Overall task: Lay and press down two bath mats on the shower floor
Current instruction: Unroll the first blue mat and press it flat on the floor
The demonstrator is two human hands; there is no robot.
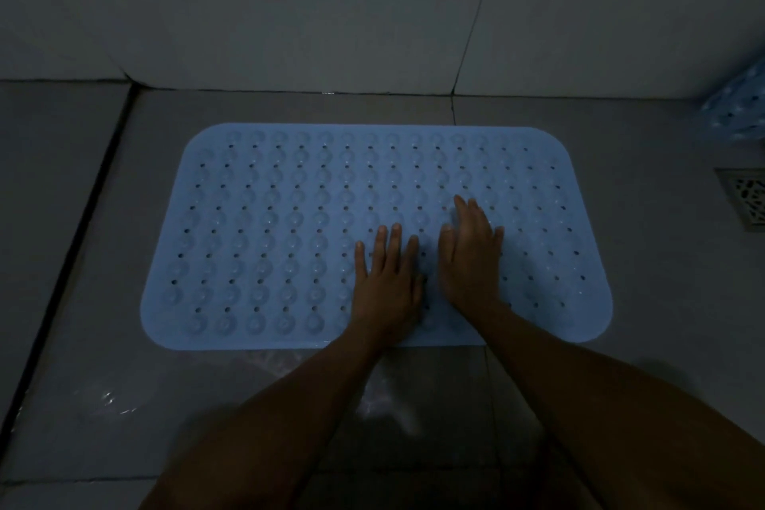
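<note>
A blue bath mat [289, 228] lies flat on the grey tiled shower floor [103, 344]. Left hand [389, 282] and right hand [470, 257] press it, fingers straight, gripping nothing.

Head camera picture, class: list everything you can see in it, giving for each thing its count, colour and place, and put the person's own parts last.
Bath mat: one, light blue with rows of holes and suction cups, flat on the floor, centre.
Second mat: one, blue and white, only partly in view, right edge by the wall.
Floor drain: one, metal grey, right of the flat mat, cut by the frame edge.
Floor tiles: several, grey, under and around the mat.
Wall tiles: several, pale grey, behind the mat.
Left hand: one, flat, fingers spread, on the mat.
Right hand: one, flat on the mat beside the left hand.
</note>
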